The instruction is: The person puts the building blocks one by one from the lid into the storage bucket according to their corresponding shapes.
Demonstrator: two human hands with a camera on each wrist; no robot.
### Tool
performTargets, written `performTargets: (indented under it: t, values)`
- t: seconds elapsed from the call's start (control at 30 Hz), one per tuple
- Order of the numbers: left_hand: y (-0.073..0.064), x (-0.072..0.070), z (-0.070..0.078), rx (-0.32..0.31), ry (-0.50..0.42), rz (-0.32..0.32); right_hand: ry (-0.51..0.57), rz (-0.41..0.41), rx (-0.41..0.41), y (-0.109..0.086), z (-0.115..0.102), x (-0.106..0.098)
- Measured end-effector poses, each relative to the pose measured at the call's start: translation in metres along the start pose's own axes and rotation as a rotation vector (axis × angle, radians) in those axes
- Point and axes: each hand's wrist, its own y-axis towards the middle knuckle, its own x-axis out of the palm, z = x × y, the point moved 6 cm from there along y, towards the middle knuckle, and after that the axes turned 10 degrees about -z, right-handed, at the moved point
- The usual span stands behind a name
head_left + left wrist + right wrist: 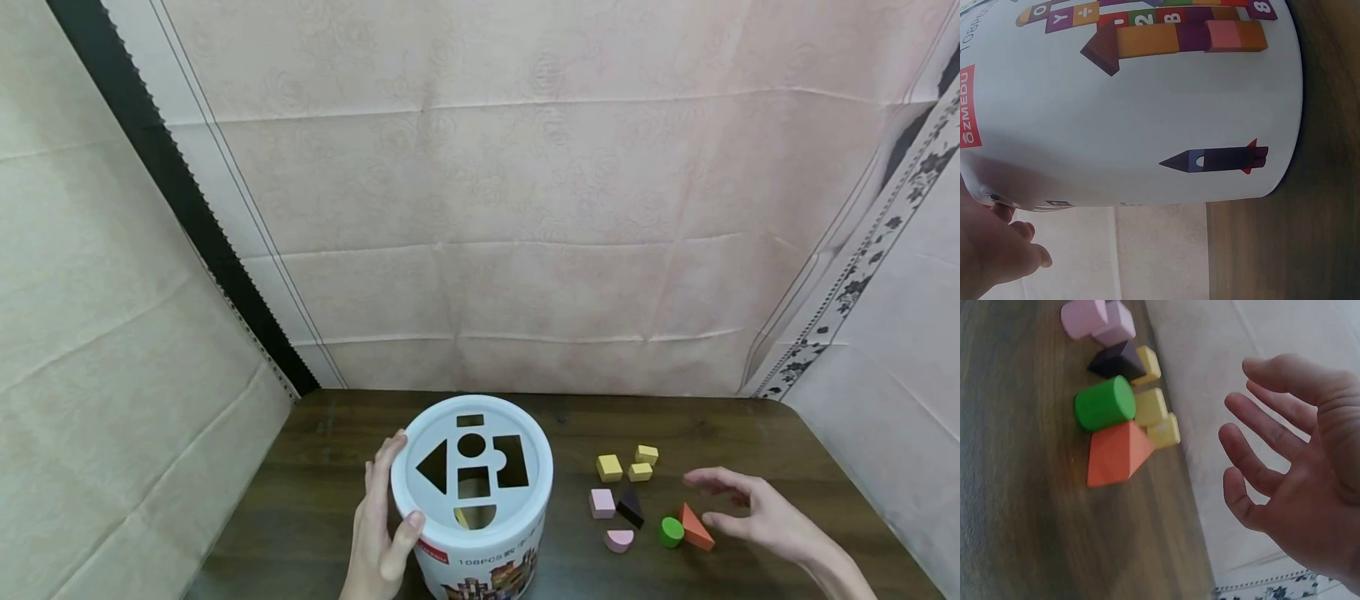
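Observation:
A white shape-sorter bucket with a light blue lid of cut-out holes stands on the table at the front middle. My left hand grips it at the left, thumb and fingers round the side just under the rim. Its printed wall fills most of the left wrist view. Over on the right, my right hand holds nothing, its fingers spread and slightly bent. Closest to that hand is an orange triangular block, with a green cylinder beside it. Through one lid hole a bit of yellow shows inside.
Between bucket and right hand lie three yellow blocks, a pink cube, a dark triangular block and a pink half-round block. Pale cloth hangs behind the wooden table and along both sides.

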Motion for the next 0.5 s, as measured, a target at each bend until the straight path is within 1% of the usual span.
performTargets:
  t: [0.2,0.27,0.43,0.5]
  values:
    - [0.000,0.000,0.000,0.023,0.008,0.005,0.142,-0.076,-0.045,-0.006,0.014,0.005]
    - [0.000,0.000,0.000,0.017,0.010,0.004,0.216,-0.108,-0.060,-0.008,0.020,0.008]
    - [0.000,0.000,0.000,0.000,0.013,0.001,0.380,-0.195,-0.066,-0.011,0.033,0.015]
    - [0.001,0.000,0.001,0.006,0.014,0.003,0.393,-0.208,-0.055,-0.012,0.036,0.016]
